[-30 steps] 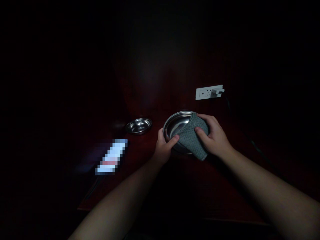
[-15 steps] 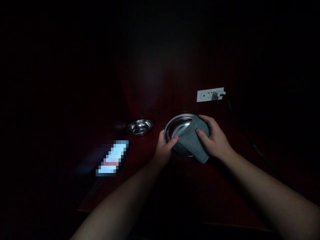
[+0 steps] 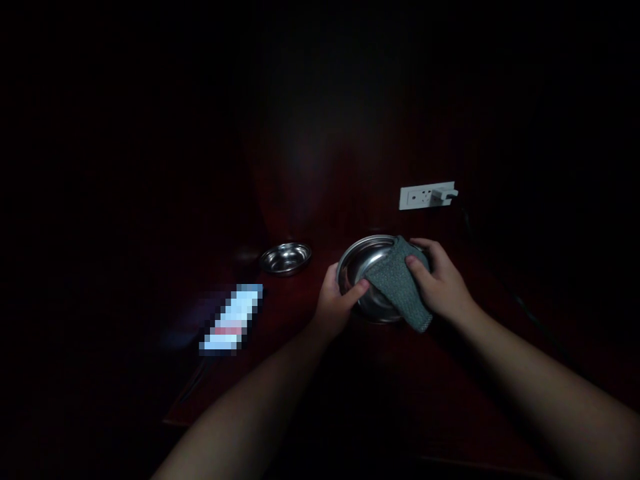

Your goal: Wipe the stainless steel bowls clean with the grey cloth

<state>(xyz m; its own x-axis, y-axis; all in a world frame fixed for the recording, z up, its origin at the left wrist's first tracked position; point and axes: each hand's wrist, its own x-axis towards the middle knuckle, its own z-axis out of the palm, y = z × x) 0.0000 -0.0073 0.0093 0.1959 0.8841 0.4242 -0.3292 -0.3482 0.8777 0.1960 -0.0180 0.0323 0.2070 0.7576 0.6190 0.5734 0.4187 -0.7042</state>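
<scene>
A shiny metal bowl [image 3: 367, 261] is held tilted between my two hands, its inside facing me. My left hand [image 3: 340, 300] grips its left rim, with the thumb over the edge and the fingers hidden behind. On the right, my right hand [image 3: 443, 280] pinches a grey-green cloth [image 3: 400, 287] that is folded over the bowl's right rim. The thumb presses the cloth from the front, and a corner of it hangs below the rim. A smaller-looking metal bowl [image 3: 286, 260] rests on the dark red table to the left.
A lit phone [image 3: 233, 319], its screen blurred, lies at the left of the dark red table [image 3: 280, 353] with a cable below it. A white wall socket [image 3: 427, 195] with a plugged-in adapter is at the back right, and a dark cable trails down the right side. Surroundings are very dark.
The whole view has shifted slightly, so everything appears a little further right and lower. Both hands keep their hold; the cloth's lie on the bowl's rim has changed slightly.
</scene>
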